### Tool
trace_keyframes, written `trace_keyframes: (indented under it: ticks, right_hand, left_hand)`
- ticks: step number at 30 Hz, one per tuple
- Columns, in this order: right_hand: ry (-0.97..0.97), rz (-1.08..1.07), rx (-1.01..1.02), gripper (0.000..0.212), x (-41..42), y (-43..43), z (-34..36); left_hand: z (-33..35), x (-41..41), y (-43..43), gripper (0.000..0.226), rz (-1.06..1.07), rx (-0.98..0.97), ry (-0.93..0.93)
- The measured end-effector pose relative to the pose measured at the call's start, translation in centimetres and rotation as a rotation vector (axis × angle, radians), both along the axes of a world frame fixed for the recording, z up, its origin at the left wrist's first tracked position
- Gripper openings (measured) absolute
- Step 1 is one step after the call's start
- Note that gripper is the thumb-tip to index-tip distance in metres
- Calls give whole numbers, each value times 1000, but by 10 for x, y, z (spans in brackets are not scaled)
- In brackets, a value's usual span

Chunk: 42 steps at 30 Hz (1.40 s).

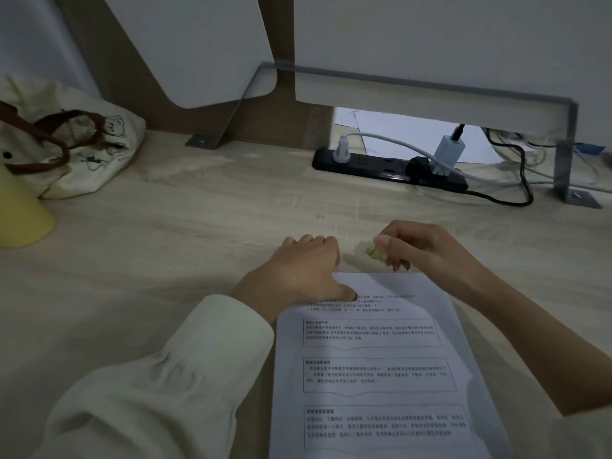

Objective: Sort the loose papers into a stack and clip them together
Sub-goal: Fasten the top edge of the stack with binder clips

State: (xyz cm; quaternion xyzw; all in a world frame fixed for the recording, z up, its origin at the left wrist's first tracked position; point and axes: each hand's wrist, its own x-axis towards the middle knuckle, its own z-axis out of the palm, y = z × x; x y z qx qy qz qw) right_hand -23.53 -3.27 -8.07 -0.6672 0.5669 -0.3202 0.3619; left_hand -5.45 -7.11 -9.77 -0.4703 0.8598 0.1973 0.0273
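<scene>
A stack of printed papers (381, 366) lies on the wooden desk (165, 260) in front of me, its top edge away from me. My left hand (298, 270) lies at the stack's top left corner, thumb pressing on the top sheet, the fingers curled over the corner. My right hand (420, 246) hovers just beyond the top edge and pinches a small pale green clip (374, 252) between thumb and fingers. The clip sits just above the desk and apart from the paper.
A black power strip (374, 167) with plugs and cables lies at the back right, under a grey partition on metal brackets. At the far left stand a cream cloth bag (76, 150) and a yellow object (20, 210).
</scene>
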Motion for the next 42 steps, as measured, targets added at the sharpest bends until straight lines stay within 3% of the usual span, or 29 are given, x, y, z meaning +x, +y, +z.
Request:
trace_keyframes:
  ticks: [10, 20, 24, 28, 35, 42]
  right_hand:
    - [159, 61, -169, 36, -5, -14, -20]
    - [229, 220, -244, 17, 2, -17, -24]
    - [265, 275, -272, 31, 2, -19, -23]
    - [258, 295, -181, 19, 4, -22, -13]
    - [186, 390, 142, 50, 5, -32, 3]
    - [169, 428, 229, 54, 6, -33, 6]
  left_hand:
    - [-3, -2, -6, 30, -18, 217, 80]
    - [2, 7, -9, 16, 59, 415, 305]
    - [5, 12, -10, 5, 62, 463, 386]
    - [9, 15, -8, 4, 59, 449, 425]
    - [14, 18, -6, 7, 30, 395, 444]
    - [12, 21, -6, 6, 14, 444, 461]
